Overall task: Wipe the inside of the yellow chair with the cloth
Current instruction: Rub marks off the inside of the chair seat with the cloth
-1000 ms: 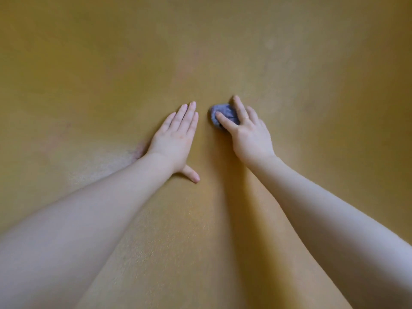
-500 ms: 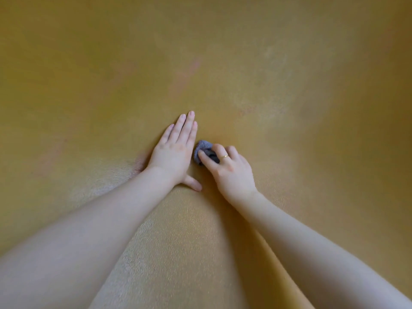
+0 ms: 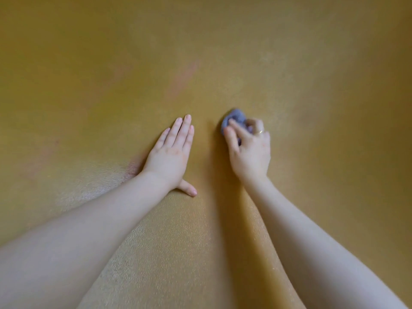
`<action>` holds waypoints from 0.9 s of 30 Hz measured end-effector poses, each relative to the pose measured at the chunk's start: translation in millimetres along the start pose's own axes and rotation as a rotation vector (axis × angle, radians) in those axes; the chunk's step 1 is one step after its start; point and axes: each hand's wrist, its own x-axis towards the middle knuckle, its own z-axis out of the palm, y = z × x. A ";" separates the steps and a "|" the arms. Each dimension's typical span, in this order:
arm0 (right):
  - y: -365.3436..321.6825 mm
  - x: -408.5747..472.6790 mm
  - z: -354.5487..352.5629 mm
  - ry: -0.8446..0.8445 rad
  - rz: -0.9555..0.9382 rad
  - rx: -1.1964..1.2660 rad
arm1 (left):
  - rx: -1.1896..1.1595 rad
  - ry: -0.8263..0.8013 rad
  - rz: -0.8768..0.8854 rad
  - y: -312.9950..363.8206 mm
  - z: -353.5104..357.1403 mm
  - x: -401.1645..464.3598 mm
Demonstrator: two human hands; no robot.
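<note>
The yellow chair's curved inner surface [image 3: 223,63] fills the whole view. My left hand [image 3: 171,152] lies flat on it, fingers straight and together, thumb spread out to the side. To its right, my right hand [image 3: 249,150] grips a small bunched grey-blue cloth [image 3: 236,117] and holds it against the surface. The cloth sticks out beyond the fingertips; the part under the fingers is hidden. A ring shows on one finger. The right hand is slightly blurred.
Faint pinkish streaks [image 3: 185,79] mark the yellow surface above the hands, and a pinkish patch [image 3: 132,169] sits by my left wrist. The surface curves up on both sides.
My right hand has moved the cloth to the right and further up the surface, away from my left hand. The left hand has stayed flat in place.
</note>
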 end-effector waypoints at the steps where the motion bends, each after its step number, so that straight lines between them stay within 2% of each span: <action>1: -3.0 -15.7 1.0 -0.015 -0.056 -0.003 | 0.001 0.001 0.000 0.6 -0.7 -0.6; 4: -3.1 -38.1 9.1 -0.016 -0.192 -0.028 | -0.002 0.000 -0.004 1.1 -2.0 -2.0; 9: 8.0 -2.9 4.8 0.008 -0.303 -0.102 | 0.009 -0.007 -0.013 1.8 -2.4 -0.7; 11: 15.3 25.0 -0.2 0.093 -0.238 -0.091 | 0.011 -0.010 -0.014 1.5 -1.3 0.7; 14: 21.7 66.0 -12.3 0.198 0.006 -0.032 | 0.014 -0.022 -0.013 1.1 0.8 1.9; 16: 21.9 72.6 -12.7 0.131 0.152 0.007 | 0.003 -0.019 -0.012 0.6 1.5 3.4; 19: 17.2 37.7 -4.7 0.049 0.194 0.089 | -0.017 -0.030 -0.012 1.4 0.1 1.6; 23: 9.2 -36.1 -3.3 -0.079 0.118 0.133 | -0.025 -0.035 -0.028 3.6 -5.9 -1.7; 27: 10.9 -34.2 -12.5 -0.113 -0.091 0.071 | 0.004 -0.028 -0.052 14.3 -21.0 0.1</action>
